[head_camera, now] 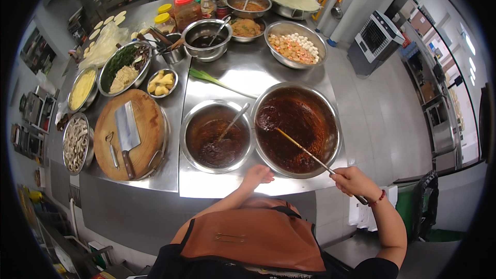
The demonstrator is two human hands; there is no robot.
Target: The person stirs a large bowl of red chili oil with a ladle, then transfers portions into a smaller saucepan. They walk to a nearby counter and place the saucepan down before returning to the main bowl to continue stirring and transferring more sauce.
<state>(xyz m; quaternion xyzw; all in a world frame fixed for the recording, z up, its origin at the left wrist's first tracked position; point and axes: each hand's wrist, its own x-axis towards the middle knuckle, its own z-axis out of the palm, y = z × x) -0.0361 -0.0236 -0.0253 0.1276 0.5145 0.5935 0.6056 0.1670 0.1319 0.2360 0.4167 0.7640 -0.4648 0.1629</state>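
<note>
My right hand (352, 181) is closed around the handle of a long metal ladle (306, 151), whose bowl lies in dark red sauce at the left side of a large steel bowl (339, 139). My left hand (257, 176), fingers loosely curled, holds nothing that I can see near the table's front edge, just below the gap between two bowls. To the left of the large bowl stands a smaller steel bowl (185, 139) of reddish-brown sauce with a metal spoon (234, 120) leaning in it. A green onion (217, 82) lies behind both bowls.
A round wooden cutting board (106, 124) at left bears a cleaver (128, 126) and a peeler (113, 155). Around it stand bowls of sliced mushrooms (75, 143), ginger (161, 82) and greens (120, 62). A steel bowl of quail eggs (304, 44) stands behind. Bottles and jars line the back.
</note>
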